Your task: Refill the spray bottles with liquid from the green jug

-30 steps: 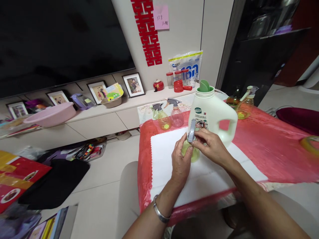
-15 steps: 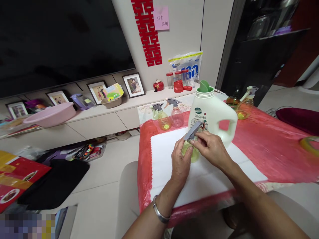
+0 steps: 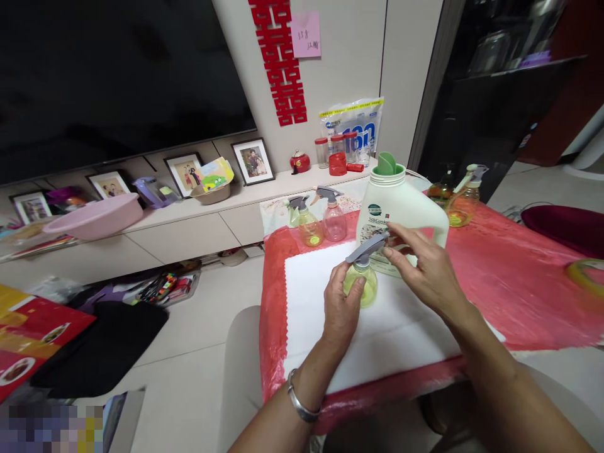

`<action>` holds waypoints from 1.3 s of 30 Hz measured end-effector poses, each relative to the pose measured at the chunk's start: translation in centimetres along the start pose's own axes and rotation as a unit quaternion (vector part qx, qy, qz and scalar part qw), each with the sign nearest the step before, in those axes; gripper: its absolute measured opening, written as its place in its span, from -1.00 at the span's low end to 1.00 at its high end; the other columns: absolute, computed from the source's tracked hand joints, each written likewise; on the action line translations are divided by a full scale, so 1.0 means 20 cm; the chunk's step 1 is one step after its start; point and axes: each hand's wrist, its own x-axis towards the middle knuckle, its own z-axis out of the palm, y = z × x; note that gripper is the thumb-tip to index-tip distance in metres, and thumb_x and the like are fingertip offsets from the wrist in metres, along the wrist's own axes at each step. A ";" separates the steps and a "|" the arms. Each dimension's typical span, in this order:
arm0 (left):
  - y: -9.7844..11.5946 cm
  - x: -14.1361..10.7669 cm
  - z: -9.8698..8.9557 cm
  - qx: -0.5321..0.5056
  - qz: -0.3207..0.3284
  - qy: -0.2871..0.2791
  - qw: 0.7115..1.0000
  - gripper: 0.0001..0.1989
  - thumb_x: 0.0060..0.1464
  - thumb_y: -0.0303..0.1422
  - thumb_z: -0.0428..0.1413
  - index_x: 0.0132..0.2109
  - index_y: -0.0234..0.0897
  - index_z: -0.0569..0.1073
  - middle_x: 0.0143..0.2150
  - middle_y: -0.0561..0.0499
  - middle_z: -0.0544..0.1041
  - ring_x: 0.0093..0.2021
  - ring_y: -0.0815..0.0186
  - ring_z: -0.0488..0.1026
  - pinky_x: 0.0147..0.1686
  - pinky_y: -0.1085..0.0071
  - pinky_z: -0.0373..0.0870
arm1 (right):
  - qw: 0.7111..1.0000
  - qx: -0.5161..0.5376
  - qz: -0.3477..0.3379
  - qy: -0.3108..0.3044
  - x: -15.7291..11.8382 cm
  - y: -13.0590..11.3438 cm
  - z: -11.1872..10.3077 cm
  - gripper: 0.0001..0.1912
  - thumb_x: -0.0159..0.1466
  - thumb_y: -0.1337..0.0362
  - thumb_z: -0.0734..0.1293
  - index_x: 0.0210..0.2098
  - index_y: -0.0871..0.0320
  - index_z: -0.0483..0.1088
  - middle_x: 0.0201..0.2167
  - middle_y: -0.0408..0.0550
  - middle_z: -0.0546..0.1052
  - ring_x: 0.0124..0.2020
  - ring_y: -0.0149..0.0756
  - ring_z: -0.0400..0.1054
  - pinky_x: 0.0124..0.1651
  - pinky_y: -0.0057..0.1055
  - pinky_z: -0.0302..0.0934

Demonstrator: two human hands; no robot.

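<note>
My left hand [image 3: 342, 302] is closed around a yellow-green spray bottle [image 3: 365, 289], which stands upright on a white cloth [image 3: 311, 327]. A grey trigger spray head [image 3: 368, 248] sits on its neck. My right hand [image 3: 425, 267] is just right of the spray head, thumb and fingers apart; whether a fingertip still touches the head I cannot tell. Behind both stands a large pale green jug [image 3: 401, 201] with a green scoop-like piece [image 3: 387, 163] in its mouth; my right hand hides part of its handle.
At the back left of the red-covered table [image 3: 495, 283] stand a yellow spray bottle [image 3: 310, 229] and a pink one [image 3: 335, 223]. An amber spray bottle [image 3: 465, 204] is at the right, and a tape roll [image 3: 587, 277] lies at the right edge.
My right hand has moved right, off the neck of the bottle, and its fingers have spread. The grey spray head has turned to point more to the right. My left hand keeps its hold.
</note>
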 end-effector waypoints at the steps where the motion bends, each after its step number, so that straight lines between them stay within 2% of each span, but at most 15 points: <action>1: 0.00 0.00 0.00 0.002 -0.001 -0.001 1.000 -0.63 0.20 -0.37 0.12 0.15 -0.21 0.43 0.11 -0.10 0.52 0.15 0.14 0.43 0.22 0.14 0.28 | 1.000 0.022 0.005 -0.015 0.00 0.01 0.01 -0.53 0.36 0.13 0.27 0.20 0.18 0.36 -0.06 -0.01 0.51 -0.16 -0.36 0.43 -0.09 -0.40 0.33; 4: -0.01 0.02 -0.01 0.005 -0.005 -0.002 1.000 -0.64 0.18 -0.36 0.14 0.13 -0.20 0.45 0.11 -0.11 0.53 0.16 0.12 0.43 0.22 0.12 0.28 | 0.997 0.064 0.031 -0.014 0.00 0.03 0.06 -0.58 0.33 0.17 0.30 0.13 0.19 0.41 -0.10 -0.03 0.54 -0.18 -0.34 0.47 -0.07 -0.37 0.36; 7: -0.02 0.05 -0.02 -0.008 -0.011 -0.003 1.000 -0.63 0.13 -0.34 0.19 0.10 -0.19 0.46 0.11 -0.12 0.53 0.17 0.09 0.43 0.23 0.08 0.28 | 0.996 0.076 0.037 -0.008 0.00 0.03 0.07 -0.65 0.29 0.17 0.34 0.02 0.18 0.48 -0.18 -0.06 0.56 -0.27 -0.36 0.46 -0.16 -0.41 0.36; 10: -0.03 0.08 -0.02 -0.023 -0.019 0.002 1.000 -0.55 0.04 -0.33 0.27 0.10 -0.19 0.46 0.10 -0.13 0.53 0.15 0.07 0.44 0.21 0.05 0.31 | 0.997 0.063 0.029 -0.030 0.00 0.01 0.05 -0.61 0.27 0.16 0.36 0.05 0.17 0.47 -0.23 -0.06 0.55 -0.33 -0.39 0.43 -0.22 -0.43 0.34; 14: -0.01 0.10 0.00 -0.040 -0.014 0.014 0.999 -0.47 -0.05 -0.33 0.34 0.09 -0.20 0.43 0.09 -0.13 0.52 0.14 0.08 0.44 0.20 0.05 0.31 | 0.998 0.036 0.003 -0.059 -0.01 -0.03 0.02 -0.58 0.29 0.15 0.35 0.10 0.15 0.46 -0.17 -0.05 0.54 -0.34 -0.41 0.38 -0.23 -0.43 0.32; 19: 0.00 0.11 0.01 -0.053 -0.005 0.044 0.998 -0.58 -0.01 -0.30 0.33 0.00 -0.20 0.43 0.03 -0.10 0.52 0.10 0.13 0.45 0.17 0.09 0.33 | 0.994 0.046 -0.023 -0.100 -0.01 -0.08 0.02 -0.63 0.28 0.15 0.38 0.05 0.10 0.49 -0.23 -0.09 0.52 -0.34 -0.44 0.34 -0.26 -0.47 0.27; 22: -0.02 0.11 0.01 -0.048 -0.009 0.046 0.998 -0.67 0.02 -0.31 0.30 -0.06 -0.20 0.45 -0.03 -0.08 0.54 0.04 0.15 0.47 0.13 0.11 0.36 | 0.986 0.095 -0.011 -0.136 -0.01 -0.10 0.00 -0.56 0.27 0.09 0.40 0.09 0.13 0.47 -0.21 -0.06 0.52 -0.31 -0.42 0.36 -0.23 -0.47 0.30; 24: -0.03 0.11 0.01 -0.045 -0.011 0.043 0.998 -0.70 0.04 -0.31 0.28 -0.07 -0.19 0.47 -0.05 -0.07 0.55 0.02 0.16 0.48 0.11 0.13 0.37 | 0.978 0.141 0.016 -0.156 -0.01 -0.09 -0.01 -0.54 0.31 0.04 0.34 0.10 0.16 0.47 -0.20 -0.03 0.52 -0.27 -0.39 0.40 -0.20 -0.47 0.32; 28: -0.04 0.10 0.01 -0.035 -0.012 0.040 0.998 -0.75 0.10 -0.33 0.22 -0.05 -0.18 0.49 -0.05 -0.06 0.55 0.02 0.18 0.48 0.11 0.16 0.38 | 0.969 0.194 0.084 -0.128 0.00 -0.04 0.01 -0.52 0.41 0.01 0.17 0.08 0.21 0.47 -0.21 0.01 0.53 -0.30 -0.39 0.42 -0.20 -0.44 0.37; 30: -0.03 0.09 0.01 -0.027 -0.011 0.035 0.999 -0.76 0.14 -0.34 0.18 -0.02 -0.17 0.50 -0.04 -0.06 0.54 0.03 0.18 0.47 0.13 0.16 0.37 | 0.976 0.167 0.082 -0.111 0.00 -0.01 0.04 -0.55 0.38 0.07 0.21 0.11 0.20 0.45 -0.14 0.02 0.53 -0.22 -0.36 0.45 -0.14 -0.41 0.39; 34: -0.02 0.08 0.00 -0.014 -0.007 0.023 1.000 -0.75 0.19 -0.38 0.10 0.01 -0.15 0.51 0.00 -0.05 0.51 0.07 0.18 0.45 0.14 0.16 0.37 | 0.979 0.141 0.075 -0.130 -0.03 0.00 0.12 -0.47 0.31 0.19 0.28 0.25 0.15 0.32 -0.02 -0.01 0.52 -0.05 -0.31 0.46 -0.02 -0.36 0.40; 36: -0.02 0.07 0.00 -0.033 -0.012 0.020 0.999 -0.76 0.19 -0.37 0.11 0.00 -0.16 0.51 0.02 -0.06 0.51 0.09 0.17 0.45 0.15 0.17 0.36 | 0.979 0.139 0.084 -0.124 -0.04 0.00 0.15 -0.42 0.29 0.21 0.28 0.29 0.15 0.28 -0.01 -0.01 0.52 -0.04 -0.31 0.47 0.00 -0.34 0.41; 39: -0.04 0.08 0.01 -0.123 -0.031 0.028 0.992 -0.75 0.16 -0.31 0.17 -0.01 -0.21 0.48 0.02 -0.08 0.55 0.09 0.18 0.48 0.16 0.17 0.36 | 0.980 0.143 0.092 -0.104 -0.05 -0.01 0.18 -0.38 0.28 0.22 0.29 0.32 0.17 0.24 0.01 0.00 0.52 -0.01 -0.30 0.46 0.01 -0.35 0.40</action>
